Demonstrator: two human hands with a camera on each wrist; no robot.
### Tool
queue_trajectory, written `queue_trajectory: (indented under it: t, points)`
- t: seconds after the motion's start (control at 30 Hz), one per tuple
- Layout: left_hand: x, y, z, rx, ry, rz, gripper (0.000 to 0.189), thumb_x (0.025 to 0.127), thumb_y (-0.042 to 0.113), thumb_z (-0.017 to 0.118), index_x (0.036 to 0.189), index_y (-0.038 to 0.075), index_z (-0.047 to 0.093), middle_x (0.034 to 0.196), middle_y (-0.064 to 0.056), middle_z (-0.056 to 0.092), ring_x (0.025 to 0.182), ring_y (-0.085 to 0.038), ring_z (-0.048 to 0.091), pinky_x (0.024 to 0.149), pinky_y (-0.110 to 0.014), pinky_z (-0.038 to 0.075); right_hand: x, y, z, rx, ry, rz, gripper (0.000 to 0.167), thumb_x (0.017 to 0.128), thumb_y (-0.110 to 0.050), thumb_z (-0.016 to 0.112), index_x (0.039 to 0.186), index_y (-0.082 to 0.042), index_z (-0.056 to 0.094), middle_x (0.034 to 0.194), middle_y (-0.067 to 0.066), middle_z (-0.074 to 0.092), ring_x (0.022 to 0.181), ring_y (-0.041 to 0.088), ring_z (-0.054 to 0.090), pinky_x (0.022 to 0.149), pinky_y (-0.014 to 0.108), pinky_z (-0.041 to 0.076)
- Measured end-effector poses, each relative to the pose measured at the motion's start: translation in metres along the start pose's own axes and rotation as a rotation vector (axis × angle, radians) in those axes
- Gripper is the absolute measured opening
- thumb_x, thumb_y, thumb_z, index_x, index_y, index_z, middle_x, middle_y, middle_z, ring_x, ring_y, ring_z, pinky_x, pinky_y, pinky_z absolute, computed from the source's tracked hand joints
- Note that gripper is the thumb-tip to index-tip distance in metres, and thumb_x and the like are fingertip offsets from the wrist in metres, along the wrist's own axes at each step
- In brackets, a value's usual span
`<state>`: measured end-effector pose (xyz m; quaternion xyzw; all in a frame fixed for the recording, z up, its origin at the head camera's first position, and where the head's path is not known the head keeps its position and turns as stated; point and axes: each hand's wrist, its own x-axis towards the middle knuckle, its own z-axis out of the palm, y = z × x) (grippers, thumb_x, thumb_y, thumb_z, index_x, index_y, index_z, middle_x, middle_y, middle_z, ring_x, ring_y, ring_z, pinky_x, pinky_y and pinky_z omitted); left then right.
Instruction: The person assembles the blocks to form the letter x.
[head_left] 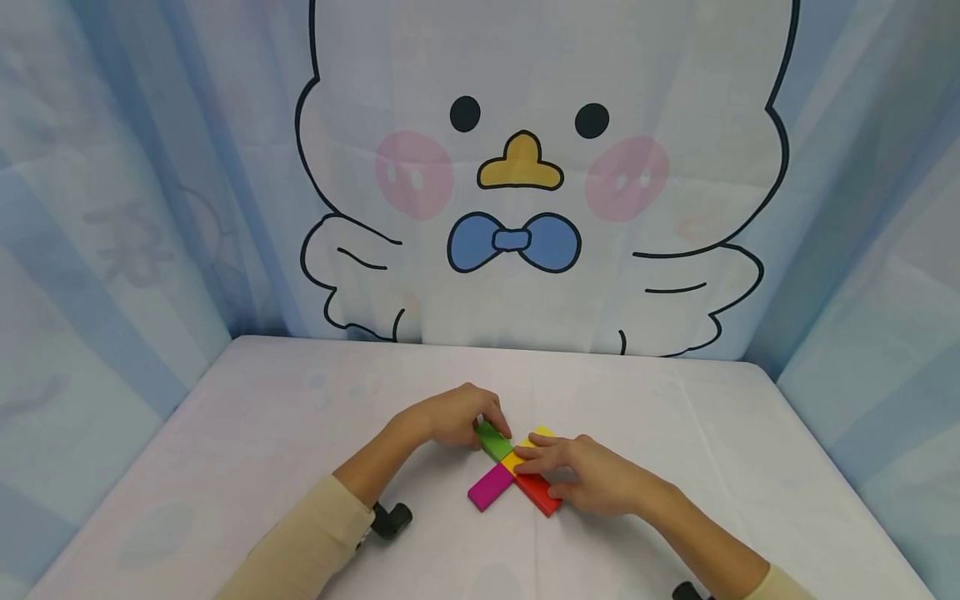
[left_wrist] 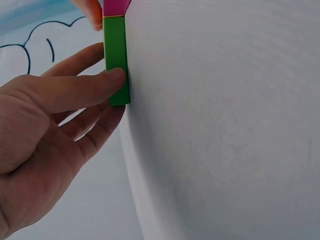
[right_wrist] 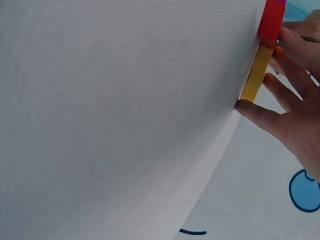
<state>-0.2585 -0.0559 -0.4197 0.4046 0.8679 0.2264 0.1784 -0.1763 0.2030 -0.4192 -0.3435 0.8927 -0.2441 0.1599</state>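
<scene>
In the head view, several colored blocks form an X on the table. My left hand (head_left: 461,414) pinches the green block (head_left: 491,442) at its outer end; the left wrist view shows the thumb on its near side and fingers behind. My right hand (head_left: 592,475) spreads nearly straight fingers over the yellow block (head_left: 543,432) and the orange-yellow middle piece (head_left: 510,461). Its thumb touches the red block (head_left: 537,493), and one fingertip lies at the yellow block's outer end in the right wrist view. A magenta block (head_left: 490,487) forms the near left arm of the X.
A white cloth covers the table (head_left: 300,450). Behind it hangs a curtain (head_left: 517,308) with a cartoon face and a blue bow tie; blue-and-white curtains (head_left: 90,250) stand at the sides. A black wrist camera (head_left: 392,521) shows beside the left sleeve.
</scene>
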Motion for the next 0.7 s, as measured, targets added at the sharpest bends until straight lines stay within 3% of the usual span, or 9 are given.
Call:
queue_trajectory:
  t: [0.2,0.5,0.7]
  points:
    - [-0.0028,0.0011,-0.0008,-0.021,0.004,-0.004,0.034,0.088,-0.003,0.078,0.117,0.016,0.080,0.116,0.004,0.071,0.109,-0.012,0.065,0.096,-0.027,0.058,0.0003,-0.0004,-0.0013,-0.010,0.000,-0.008,0.053,0.093,0.002,0.069,0.139,-0.025,0.069,0.151,-0.006,0.059,0.152,0.029,0.042,0.117,0.068,0.036]
    - [-0.0043,0.0036,-0.0003,-0.018,0.012,0.006,0.032,0.088,-0.002,0.079,0.114,0.016,0.080,0.115,0.005,0.070,0.110,-0.014,0.065,0.097,-0.028,0.058,-0.0005,-0.0004,-0.0031,-0.023,0.004,-0.007,0.050,0.093,0.000,0.070,0.136,-0.026,0.071,0.149,-0.009,0.061,0.151,0.028,0.044,0.115,0.070,0.036]
    - [-0.0052,0.0068,0.0012,0.047,0.025,-0.017,0.031,0.088,0.004,0.081,0.115,0.021,0.080,0.119,0.008,0.069,0.117,-0.013,0.062,0.106,-0.033,0.053,-0.0037,-0.0038,-0.0067,-0.027,0.003,-0.015,0.048,0.094,-0.002,0.069,0.134,-0.027,0.072,0.151,-0.007,0.060,0.150,0.027,0.046,0.115,0.069,0.037]
